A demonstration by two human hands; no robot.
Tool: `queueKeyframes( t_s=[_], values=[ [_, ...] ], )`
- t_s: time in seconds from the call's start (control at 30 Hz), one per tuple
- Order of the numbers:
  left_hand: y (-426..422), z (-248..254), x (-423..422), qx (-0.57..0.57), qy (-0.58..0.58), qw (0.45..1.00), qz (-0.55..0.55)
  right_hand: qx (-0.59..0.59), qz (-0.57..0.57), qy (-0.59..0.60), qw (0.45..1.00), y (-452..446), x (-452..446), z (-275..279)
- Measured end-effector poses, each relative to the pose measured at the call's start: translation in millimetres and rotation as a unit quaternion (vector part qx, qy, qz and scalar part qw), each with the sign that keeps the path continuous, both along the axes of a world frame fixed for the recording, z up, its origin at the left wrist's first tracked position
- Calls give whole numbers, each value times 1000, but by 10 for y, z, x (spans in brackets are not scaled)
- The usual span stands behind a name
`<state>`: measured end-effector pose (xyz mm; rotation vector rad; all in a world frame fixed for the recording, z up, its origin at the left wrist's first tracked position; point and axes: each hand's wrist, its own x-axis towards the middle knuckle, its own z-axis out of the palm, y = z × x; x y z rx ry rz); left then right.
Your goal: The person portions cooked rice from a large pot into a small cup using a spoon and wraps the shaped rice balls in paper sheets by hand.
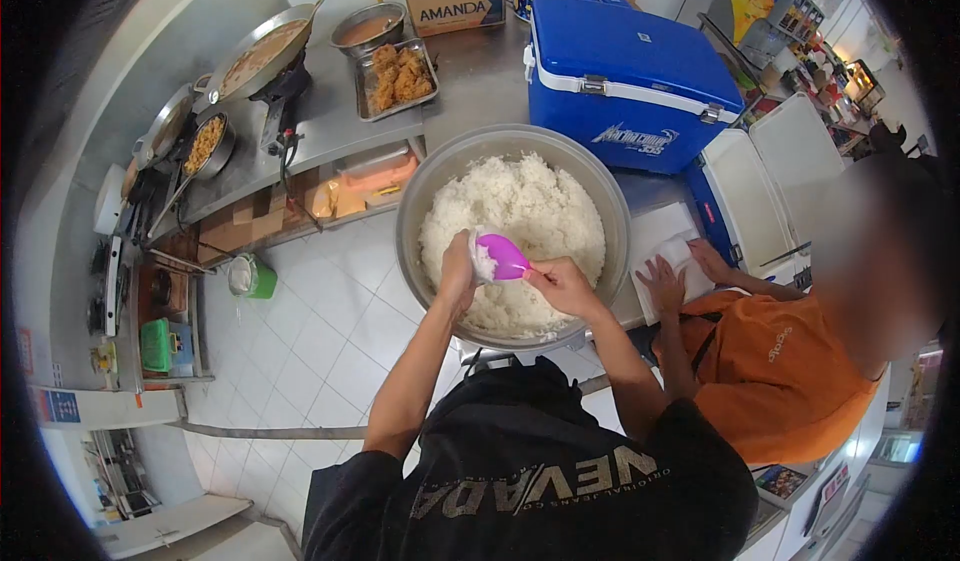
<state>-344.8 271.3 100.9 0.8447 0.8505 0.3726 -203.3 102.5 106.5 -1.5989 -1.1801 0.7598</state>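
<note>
A big round metal pot full of cooked white rice stands in front of me. Over the rice, my right hand grips the handle of a purple rice paddle. White rice lies on the paddle's far end, at the mouth of a thin, whitish plastic bag. My left hand is closed around that bag, its fingers partly hidden. Both hands are near the middle of the pot and close together.
A tray of fried chicken, a pan of sauce and a cardboard box sit on the steel counter. A blue cooler stands behind the pot. To the right, a co-worker in an orange shirt handles white paper.
</note>
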Motion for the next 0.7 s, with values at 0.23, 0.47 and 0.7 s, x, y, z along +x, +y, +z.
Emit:
queueKeyframes(
  t_s=[0.23, 0.47, 0.7],
  values=[
    [113, 235, -195, -86, -94, 992, 14, -220, -128, -370, 894, -274, -18, 368],
    [82, 249, -130, -100, -74, 992, -31, -39, -199, -461, 864, -55, 5, 356],
    [115, 154, -136, -99, -42, 993, -51, -17, -62, -515, 855, -134, 31, 138]
  ],
)
